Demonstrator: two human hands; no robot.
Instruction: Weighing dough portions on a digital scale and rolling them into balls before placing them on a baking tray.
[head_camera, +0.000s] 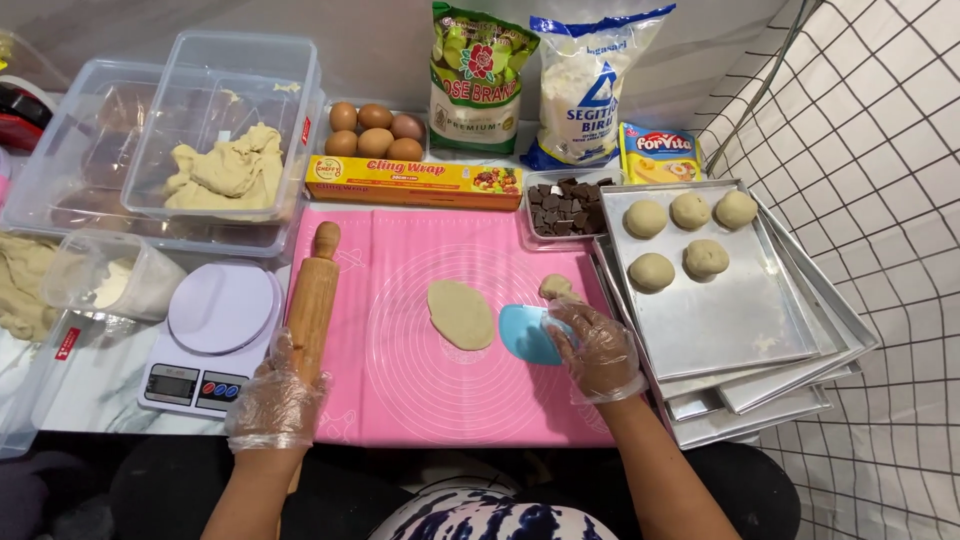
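Observation:
A flattened oval of pale dough (461, 314) lies in the middle of a pink baking mat (400, 380). My right hand (597, 350), in a clear plastic glove, holds a light blue dough scraper (525, 334) just right of the oval. A small lump of dough (555, 287) sits above that hand. My left hand (278, 398), also gloved, grips the lower end of a wooden rolling pin (314, 295) lying along the mat's left edge.
Stacked metal trays (730, 320) at the right hold several dough balls (690, 235). A white kitchen scale (212, 335) stands at the left. Behind are a clear tub with dough (222, 178), eggs (374, 130), a wrap box (413, 181), chocolate pieces (566, 206) and two flour bags (590, 85).

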